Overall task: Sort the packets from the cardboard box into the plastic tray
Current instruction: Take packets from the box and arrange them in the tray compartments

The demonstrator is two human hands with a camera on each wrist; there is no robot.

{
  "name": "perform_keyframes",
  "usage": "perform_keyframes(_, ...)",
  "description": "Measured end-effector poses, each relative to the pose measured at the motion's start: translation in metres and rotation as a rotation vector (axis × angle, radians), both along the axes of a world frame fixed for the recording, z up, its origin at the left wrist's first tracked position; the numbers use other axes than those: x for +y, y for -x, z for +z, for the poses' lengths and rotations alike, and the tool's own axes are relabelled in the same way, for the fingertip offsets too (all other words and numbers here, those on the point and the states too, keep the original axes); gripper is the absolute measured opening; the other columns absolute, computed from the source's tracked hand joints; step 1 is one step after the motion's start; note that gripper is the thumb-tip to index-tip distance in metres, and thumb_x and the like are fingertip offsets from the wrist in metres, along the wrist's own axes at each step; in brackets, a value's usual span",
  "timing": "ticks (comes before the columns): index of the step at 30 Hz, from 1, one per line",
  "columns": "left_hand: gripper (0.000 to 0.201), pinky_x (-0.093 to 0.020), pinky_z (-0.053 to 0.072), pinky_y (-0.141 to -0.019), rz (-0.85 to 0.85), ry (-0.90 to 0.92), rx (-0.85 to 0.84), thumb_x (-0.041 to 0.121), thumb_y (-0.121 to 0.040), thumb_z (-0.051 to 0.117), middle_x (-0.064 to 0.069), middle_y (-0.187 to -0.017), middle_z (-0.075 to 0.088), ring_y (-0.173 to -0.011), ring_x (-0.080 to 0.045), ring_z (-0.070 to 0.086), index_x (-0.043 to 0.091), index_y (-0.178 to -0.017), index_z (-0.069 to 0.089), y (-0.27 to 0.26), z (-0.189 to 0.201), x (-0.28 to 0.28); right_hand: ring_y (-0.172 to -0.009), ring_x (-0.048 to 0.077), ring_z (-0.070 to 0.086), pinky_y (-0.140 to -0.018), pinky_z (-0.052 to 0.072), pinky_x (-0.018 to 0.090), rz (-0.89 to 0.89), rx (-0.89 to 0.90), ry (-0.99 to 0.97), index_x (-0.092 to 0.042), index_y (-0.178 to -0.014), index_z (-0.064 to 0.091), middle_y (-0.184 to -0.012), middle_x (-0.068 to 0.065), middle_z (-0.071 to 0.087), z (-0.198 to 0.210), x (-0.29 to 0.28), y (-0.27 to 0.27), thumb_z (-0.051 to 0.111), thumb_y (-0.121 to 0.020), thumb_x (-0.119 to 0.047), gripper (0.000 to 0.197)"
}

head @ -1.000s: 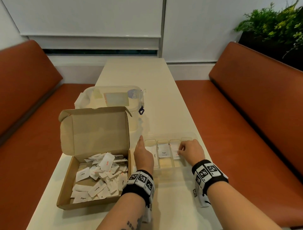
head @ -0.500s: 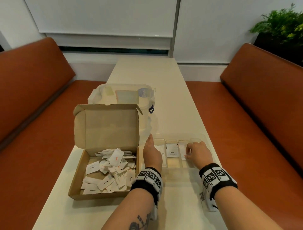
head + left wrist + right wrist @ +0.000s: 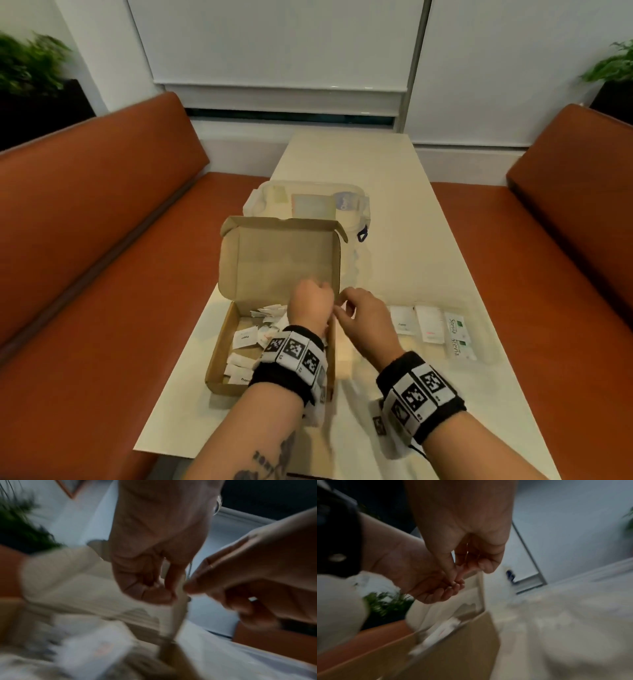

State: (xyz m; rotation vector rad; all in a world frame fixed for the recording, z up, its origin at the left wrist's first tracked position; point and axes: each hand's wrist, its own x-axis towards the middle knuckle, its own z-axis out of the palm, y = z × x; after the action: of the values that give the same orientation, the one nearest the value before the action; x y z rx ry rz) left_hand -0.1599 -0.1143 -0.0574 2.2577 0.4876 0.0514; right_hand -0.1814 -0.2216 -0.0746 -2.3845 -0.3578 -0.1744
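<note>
An open cardboard box (image 3: pixel 281 260) lies on the table with its lid standing up. Several white packets (image 3: pixel 245 337) lie loose inside it. To its right is the clear plastic tray (image 3: pixel 411 354), which holds two white packets (image 3: pixel 401 320) and green Stevia packets (image 3: pixel 457 335) side by side. My left hand (image 3: pixel 310 301) hovers over the box with its fingers curled in. Nothing shows in its grasp in the blurred left wrist view (image 3: pixel 145 588). My right hand (image 3: pixel 359 311) is beside it at the box's right wall, fingers loosely bent and holding nothing (image 3: pixel 467 563).
A clear lidded plastic container (image 3: pixel 308 202) stands right behind the box. The long pale table (image 3: pixel 394 192) runs away from me between two orange benches (image 3: pixel 102 240) (image 3: pixel 565 246). Potted plants (image 3: pixel 30 65) stand in the far corners.
Both hands have left the tray and moved left to the cardboard box. The packets in the tray are now uncovered. The head view has swung left.
</note>
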Motion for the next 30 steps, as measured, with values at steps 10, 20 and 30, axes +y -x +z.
perform_keyframes(10,0.074,-0.042,0.043,-0.098,0.279,-0.051,0.202,0.035,-0.073,0.077,-0.015,-0.133,0.048,-0.123,-0.034,0.047,0.004,-0.129,0.040,0.027,-0.035,0.074,-0.107,0.019,0.049,-0.088,0.036,0.019,0.115,0.113,0.111,-0.010,-0.110,0.058,-0.118,0.005,0.053,-0.046,0.062,0.022,0.053,-0.089,-0.009,0.022)
perform_keyframes(20,0.069,-0.045,0.039,-0.101,-0.235,-0.239,0.269,0.037,-0.077,0.070,-0.011,-0.137,0.041,-0.126,-0.033,0.039,0.028,-0.138,0.038,0.022,-0.059,0.068,-0.109,0.024,0.046,-0.095,0.033,0.026,0.058,0.058,0.161,-0.004,-0.108,0.059,-0.117,0.011,0.054,-0.059,0.062,0.029,0.049,-0.089,-0.008,0.022)
perform_keyframes(30,0.030,-0.040,0.042,-0.097,-0.278,-0.505,0.270,0.022,-0.096,0.042,-0.008,-0.122,0.060,-0.118,-0.028,0.052,0.024,-0.119,0.061,0.013,-0.050,0.061,-0.107,0.022,0.049,-0.093,0.035,0.025,0.142,0.006,0.168,-0.008,-0.116,0.056,-0.115,0.008,0.057,-0.060,0.061,0.026,0.049,-0.089,-0.007,0.028)
